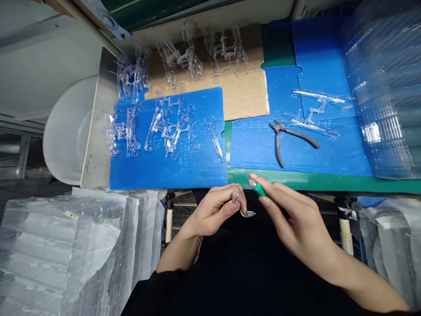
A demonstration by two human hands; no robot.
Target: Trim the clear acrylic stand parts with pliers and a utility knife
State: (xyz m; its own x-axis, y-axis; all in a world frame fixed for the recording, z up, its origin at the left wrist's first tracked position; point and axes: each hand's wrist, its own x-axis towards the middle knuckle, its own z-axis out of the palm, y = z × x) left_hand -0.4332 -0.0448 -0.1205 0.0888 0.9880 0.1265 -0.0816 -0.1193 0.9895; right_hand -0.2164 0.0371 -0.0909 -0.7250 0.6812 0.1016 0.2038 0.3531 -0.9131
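My left hand (219, 208) is closed in a pinch on a small clear plastic piece (246, 213), held just below the table's front edge. My right hand (289, 219) grips a small green-handled tool (258, 188) with a metal tip pointing toward the left hand. The two hands nearly touch above my dark lap. Several clear plastic sprue parts (167, 127) lie on a blue corrugated sheet (171, 169) in front of my left hand. Grey pliers (289, 138) rest on another blue sheet (329, 153) ahead of my right hand.
More clear parts (210, 55) lie on brown cardboard (243, 94) at the back. Stacked clear plastic trays (384, 87) stand at the right. Bagged trays (66, 250) sit at lower left, and a white round bin (66, 131) is left of the table.
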